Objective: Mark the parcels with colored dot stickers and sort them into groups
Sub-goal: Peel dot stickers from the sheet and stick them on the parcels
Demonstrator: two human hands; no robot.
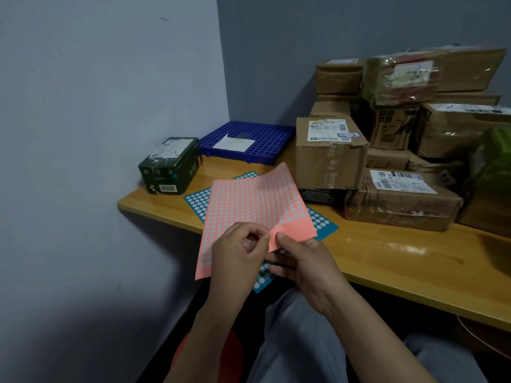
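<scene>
Wooden desk [387, 261] in a grey corner carries stacked cardboard parcels [329, 158] at the right. Both forearms reach forward, hands close together (nearly touching): left hand [237, 246] and right hand [305, 262] pinch the near edge of the pink sticker sheet [254, 200], tilted above teal sticker sheets [197, 201].

Pink dotted sheet [249, 205] — blue grid tray [249, 139].

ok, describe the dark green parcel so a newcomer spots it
Go to the left end of the wooden table, by the wall. Left of the blue plastic grid tile sits the dark green box. Unlike the brown cardboard parcels stacked on the right, it stands alone with white labels.
</scene>
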